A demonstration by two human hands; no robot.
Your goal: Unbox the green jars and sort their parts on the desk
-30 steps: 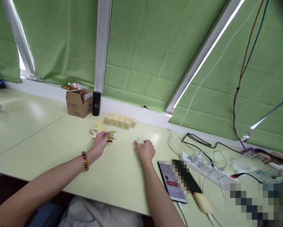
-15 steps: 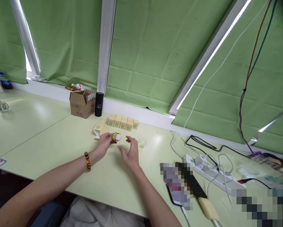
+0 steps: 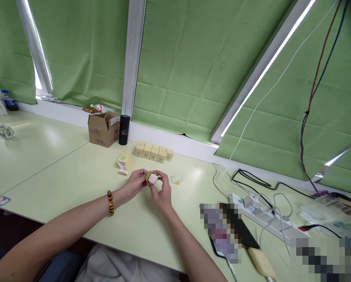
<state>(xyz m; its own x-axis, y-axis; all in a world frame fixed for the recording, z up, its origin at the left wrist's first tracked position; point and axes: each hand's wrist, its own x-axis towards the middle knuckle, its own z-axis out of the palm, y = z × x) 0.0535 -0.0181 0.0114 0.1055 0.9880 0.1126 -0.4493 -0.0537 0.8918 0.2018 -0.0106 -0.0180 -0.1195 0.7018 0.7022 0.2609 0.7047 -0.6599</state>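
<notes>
**A:** The right hand (image 3: 162,190) has left the little clear dish (image 3: 176,179) it was touching a second ago and crossed over to the left hand (image 3: 136,183). The dish sits alone on the worktop (image 3: 75,176), just to the right of both hands.

**B:** And the small green pot (image 3: 152,178)?

**A:** It's lifted slightly off the worktop and held between the two hands. The left fingers pinch its green side, and the right thumb and fingertips close on its pale pink top. As I read it, the work has gone from one-handed holding to both hands handling the pot.

**B:** Counts?

**A:** There's one pot and one clear dish with something yellow inside. One opened small box (image 3: 123,163) lies left of the hands. Behind it is a row of small boxes (image 3: 153,151) with five green-marked fronts, though I can't tell whether more stand behind them. There's also one cardboard carton (image 3: 103,128), with one black cylinder (image 3: 124,129) just beside it.
</notes>
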